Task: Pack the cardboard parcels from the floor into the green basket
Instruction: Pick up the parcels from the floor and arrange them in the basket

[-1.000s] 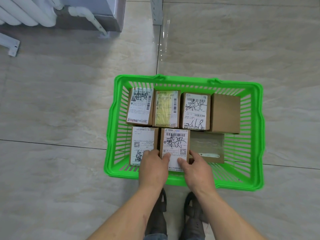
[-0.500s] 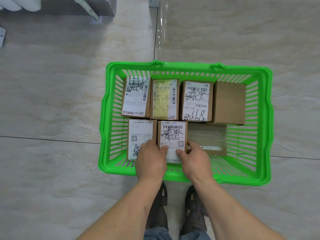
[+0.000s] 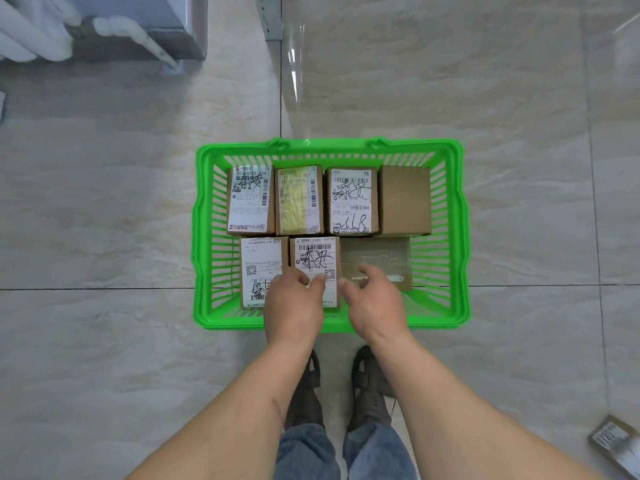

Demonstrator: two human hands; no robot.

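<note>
The green basket stands on the tiled floor in front of my feet. Its back row is filled with several cardboard parcels, such as a labelled one at the left and a plain brown one at the right. In the front row lie a labelled parcel, a middle labelled parcel and a flat taped parcel. My left hand and my right hand hover over the middle parcel's near end with loosely curled fingers, holding nothing. One more parcel lies on the floor at the bottom right.
A grey cabinet base with white pipes stands at the upper left. A metal post foot is at the top middle. My shoes are just behind the basket. Bare tiles surround the basket.
Both hands have let go of the middle front parcel and drawn back slightly. The parcel stays in the basket's front row. The camera has pulled back.
</note>
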